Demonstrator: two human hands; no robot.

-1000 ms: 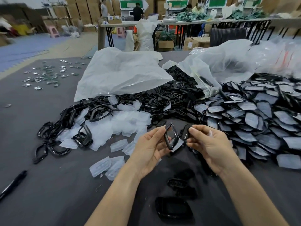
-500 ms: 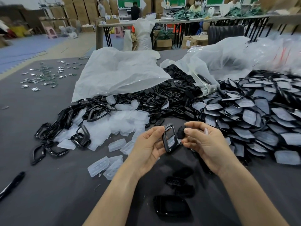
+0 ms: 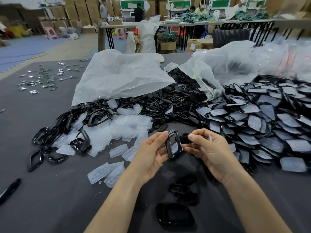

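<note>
— Since a second ago the right hand (image 3: pixel 210 152) has brought its small black piece (image 3: pixel 185 138) in closer. It now sits just beside the right edge of the black frame (image 3: pixel 168 145), where a gap showed before.
— And the left hand (image 3: pixel 151 153)?
— It has barely shifted. Its thumb and fingers are curled round the frame's left edge and hold it upright, on edge, above the table (image 3: pixel 50 199).
— How does the right hand grip?
— Thumb and forefinger pinch the small piece, and the other fingers curl loosely below. Whether piece and frame touch, I cannot tell.
— Where is all this, taking the white bag (image 3: pixel 121 76) as the mark?
— On the near side of the bag and a little to its right, well apart from it. Between the bag and the frame lies a heap of clear pads (image 3: pixel 127 126), starting just at the bag's near edge.
— Other heaps?
— Loose black rims (image 3: pixel 80 143) lie on the near side of the bag's left corner. Black button strips (image 3: pixel 176 101) lie just beside its near right corner. Farther right of the bag spreads a broad pile of covered shells (image 3: pixel 252 118). Left of the bag, well apart, small circuit boards (image 3: pixel 42 79) are scattered. Farthest from the bag, nearer than the held frame, lies a glossy black shell (image 3: pixel 175 216).
</note>
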